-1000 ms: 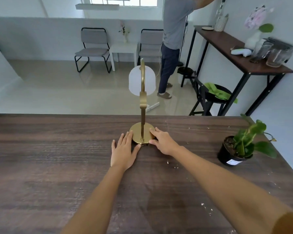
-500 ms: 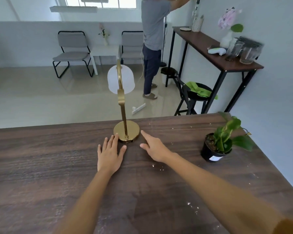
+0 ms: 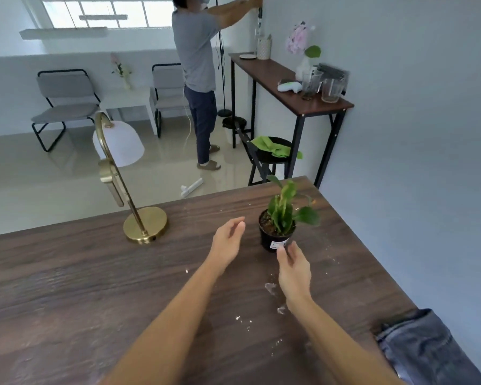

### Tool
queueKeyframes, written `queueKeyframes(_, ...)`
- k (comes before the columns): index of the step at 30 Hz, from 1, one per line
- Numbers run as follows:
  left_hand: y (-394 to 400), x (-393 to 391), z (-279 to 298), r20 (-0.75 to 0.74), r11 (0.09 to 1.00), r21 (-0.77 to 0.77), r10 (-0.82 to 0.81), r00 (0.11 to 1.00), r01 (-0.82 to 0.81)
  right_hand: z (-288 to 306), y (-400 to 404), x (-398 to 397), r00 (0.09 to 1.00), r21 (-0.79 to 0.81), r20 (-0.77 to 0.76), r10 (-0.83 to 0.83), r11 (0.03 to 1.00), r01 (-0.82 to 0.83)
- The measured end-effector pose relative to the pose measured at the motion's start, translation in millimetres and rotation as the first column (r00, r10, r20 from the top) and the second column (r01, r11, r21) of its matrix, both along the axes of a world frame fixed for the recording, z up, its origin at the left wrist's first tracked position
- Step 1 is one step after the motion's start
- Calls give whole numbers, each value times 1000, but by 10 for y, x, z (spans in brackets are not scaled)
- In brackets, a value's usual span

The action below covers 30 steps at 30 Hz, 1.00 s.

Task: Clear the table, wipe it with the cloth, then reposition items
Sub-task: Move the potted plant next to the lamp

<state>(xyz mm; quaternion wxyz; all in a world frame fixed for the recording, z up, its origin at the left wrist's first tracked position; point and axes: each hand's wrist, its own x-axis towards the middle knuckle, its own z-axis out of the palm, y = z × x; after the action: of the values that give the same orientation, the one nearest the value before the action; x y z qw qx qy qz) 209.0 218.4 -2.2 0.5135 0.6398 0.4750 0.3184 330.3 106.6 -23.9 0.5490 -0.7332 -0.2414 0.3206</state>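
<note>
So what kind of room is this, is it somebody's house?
Probably a living or lounge room, though I can't be sure it's a home. There's a wooden table with a gold lamp and a potted plant, and gray chairs by a window.

Head view looks forward and down, close over the table point(image 3: 67, 301).

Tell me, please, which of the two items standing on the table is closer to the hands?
The potted plant: both hands flank its black pot, while the brass lamp stands apart to the left.
</note>
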Motion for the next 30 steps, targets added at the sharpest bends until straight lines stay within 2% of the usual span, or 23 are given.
queueKeyframes(4, 157, 368, -39, 164, 948, -277, -117, 980, 159, -2, 118, -21, 994, -44, 59, 93, 995, -91)
queueKeyframes(6, 161, 390, -68, 204, 931, -305, -140, 969, 199, 31, 144, 0, 989, -34, 83, 119, 993, -117)
queueKeyframes(11, 68, 305, -56, 294, 947, -283, -65, 954, 152, -10, 283, 109, 977, 16, 112, 181, 983, -183)
queueKeyframes(20, 332, -155, 19, 329, 975, -153, 204, 922, -161, 282, 877, -233, 934, 129, 163, 317, 932, -339)
queueKeyframes(25, 652, -593, 22, 325, 928, -104, 371, 870, -357, 343, 1412, -641, 886, 146, 155, 437, 877, -459)
queueKeyframes(30, 891, -880, -43, 365, 885, -155, 464, 807, -439, 242, 1858, -923, 841, 108, 107, 531, 834, -541)
